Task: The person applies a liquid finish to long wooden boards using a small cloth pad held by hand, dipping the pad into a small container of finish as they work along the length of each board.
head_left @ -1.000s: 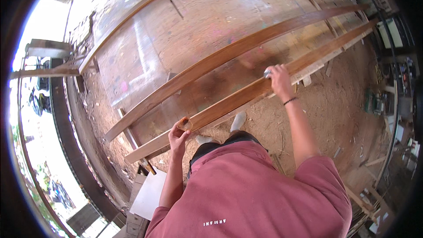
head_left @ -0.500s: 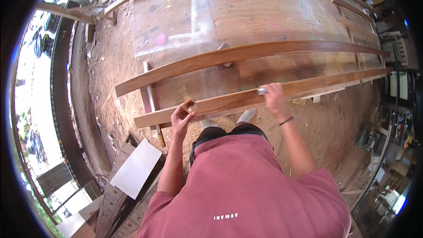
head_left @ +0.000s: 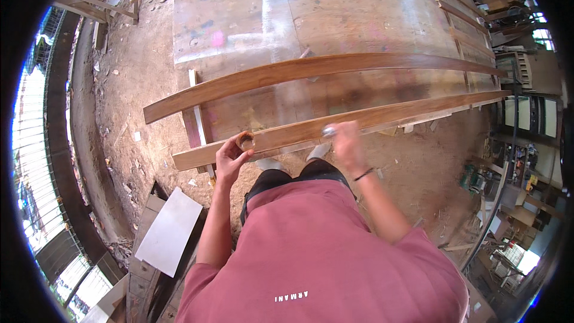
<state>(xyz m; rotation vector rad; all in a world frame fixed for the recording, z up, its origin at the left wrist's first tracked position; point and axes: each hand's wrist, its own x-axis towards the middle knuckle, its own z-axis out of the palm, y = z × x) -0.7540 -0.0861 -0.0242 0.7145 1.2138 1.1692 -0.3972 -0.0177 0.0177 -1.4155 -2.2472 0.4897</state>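
Observation:
My left hand [head_left: 227, 160] pinches a small clear cup [head_left: 246, 141] with brown stain on its inside and rim. It is held tilted over the near edge of the closer brown plank [head_left: 394, 113], towards its left end. My right hand [head_left: 348, 145] is blurred by motion, its fingers closed on a small silvery-white piece [head_left: 329, 131] whose kind I cannot make out. That piece is at the same plank, right of the cup; whether it touches the wood I cannot tell. A second long brown plank [head_left: 269, 75] runs beyond the first.
Both planks rest across a narrow support [head_left: 198, 121] at the left. Behind lies a large paint-spotted board [head_left: 227, 12], with more strips [head_left: 463, 15] at far right. A white panel [head_left: 170, 230] leans at lower left on dirt ground. Clutter [head_left: 514, 203] fills the right side.
My right hand has moved left and a little nearer to me with the silvery-white piece. My left hand has shifted slightly left with the cup. The whole view has moved somewhat.

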